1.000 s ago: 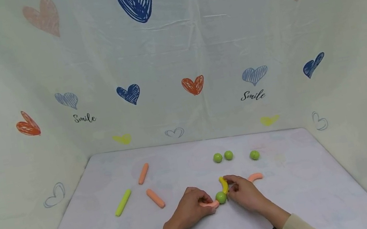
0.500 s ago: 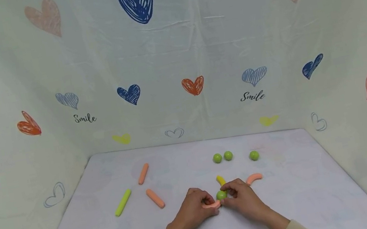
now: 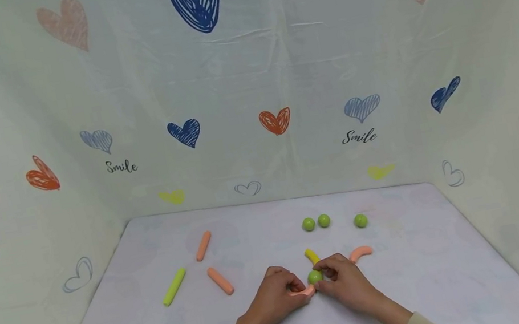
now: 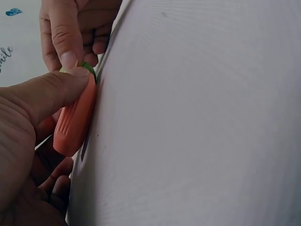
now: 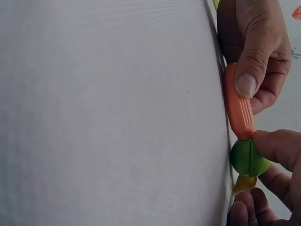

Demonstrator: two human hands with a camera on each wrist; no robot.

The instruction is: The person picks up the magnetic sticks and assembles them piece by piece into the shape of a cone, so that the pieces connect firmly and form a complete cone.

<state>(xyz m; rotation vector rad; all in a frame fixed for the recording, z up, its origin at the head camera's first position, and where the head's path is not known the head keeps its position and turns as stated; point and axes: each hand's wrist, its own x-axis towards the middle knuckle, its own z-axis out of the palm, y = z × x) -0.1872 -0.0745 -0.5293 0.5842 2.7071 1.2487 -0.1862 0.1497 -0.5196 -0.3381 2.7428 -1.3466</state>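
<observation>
Low over the table, my left hand [image 3: 275,295] pinches a curved orange plastic piece [image 5: 240,108] with grooves on its side, thumb on top. My right hand [image 3: 348,279] pinches a small green ball [image 5: 249,157], its thumb at the seam where the ball meets the orange piece's end. A curved yellow piece [image 3: 311,255] touches the ball's far side in the head view; the right fingers partly cover it. In the left wrist view the ball is mostly hidden behind the thumbs.
Another curved orange piece [image 3: 360,252] lies right of my right hand. Behind are several green balls, one the rightmost ball [image 3: 361,220]. To the left lie two straight orange sticks, the nearer orange stick [image 3: 220,280] among them, and a yellow-green stick [image 3: 174,286].
My right hand has shifted left from the yellow piece's right side onto the green ball. The yellow piece now leans further left at its far end. My left hand keeps its pinch, moving slightly right.
</observation>
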